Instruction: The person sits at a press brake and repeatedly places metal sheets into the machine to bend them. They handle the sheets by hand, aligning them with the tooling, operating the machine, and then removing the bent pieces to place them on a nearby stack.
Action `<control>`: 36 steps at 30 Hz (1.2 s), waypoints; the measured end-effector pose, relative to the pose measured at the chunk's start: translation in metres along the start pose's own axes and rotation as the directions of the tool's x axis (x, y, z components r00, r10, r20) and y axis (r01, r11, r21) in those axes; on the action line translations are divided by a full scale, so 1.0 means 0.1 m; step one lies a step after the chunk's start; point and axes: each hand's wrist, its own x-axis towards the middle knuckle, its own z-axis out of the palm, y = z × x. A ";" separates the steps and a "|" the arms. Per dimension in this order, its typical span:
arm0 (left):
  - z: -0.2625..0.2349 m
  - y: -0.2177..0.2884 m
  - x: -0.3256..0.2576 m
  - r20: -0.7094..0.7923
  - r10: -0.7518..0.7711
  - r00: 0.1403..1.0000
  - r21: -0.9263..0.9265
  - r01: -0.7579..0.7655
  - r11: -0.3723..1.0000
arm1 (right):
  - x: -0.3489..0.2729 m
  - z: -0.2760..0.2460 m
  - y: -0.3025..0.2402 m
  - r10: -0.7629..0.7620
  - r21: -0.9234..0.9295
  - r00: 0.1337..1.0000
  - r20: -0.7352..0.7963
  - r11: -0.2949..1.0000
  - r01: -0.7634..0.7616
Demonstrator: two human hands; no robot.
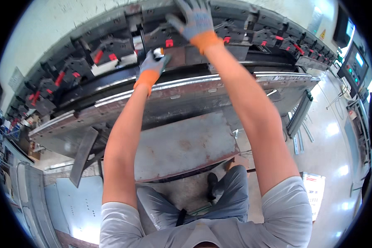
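Both my hands wear grey gloves with orange cuffs and reach to a long press brake. My left hand (153, 66) is at the gap under the upper clamps, closed about a small white-and-orange object (158, 52) that shows between thumb and fingers; its kind is not clear. My right hand (197, 22) is higher and further right, fingers apart, against the dark upper beam (157, 15); it appears to hold nothing. A red clamp piece (169, 43) sits between the two hands. Below them runs the lower die rail (177, 81) with a bright metal edge.
A grey metal sheet (186, 144) lies below the rail, before my knees. A dark flat bar (83, 155) leans at left. Long thin strips (299, 113) stand at the right end, near a control panel (354, 68). A printed white sheet (314, 194) lies at lower right.
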 end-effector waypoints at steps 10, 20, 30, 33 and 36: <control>-0.22 -1.33 -0.43 0.022 -0.292 0.956 0.611 0.218 0.761 | -3.98 -2.13 -0.79 0.439 -0.102 0.403 0.803 0.768 -0.632; 0.17 -0.31 -0.43 0.115 -0.482 0.868 0.612 0.320 0.723 | -3.78 -2.14 -0.81 0.357 -0.180 0.277 0.892 0.843 -0.506; 0.50 -0.05 -0.51 0.060 -0.385 0.921 0.566 0.287 0.773 | -3.88 -2.14 -0.79 0.343 -0.150 0.318 0.884 0.851 -0.503; 0.46 -0.11 -0.52 0.052 -0.377 0.925 0.563 0.285 0.776 | -3.92 -2.10 -0.83 0.332 -0.134 0.357 0.873 0.868 -0.479; 0.45 -0.21 -0.52 0.043 -0.370 0.928 0.562 0.283 0.777 | -3.90 -2.08 -0.86 0.337 -0.109 0.381 0.861 0.855 -0.507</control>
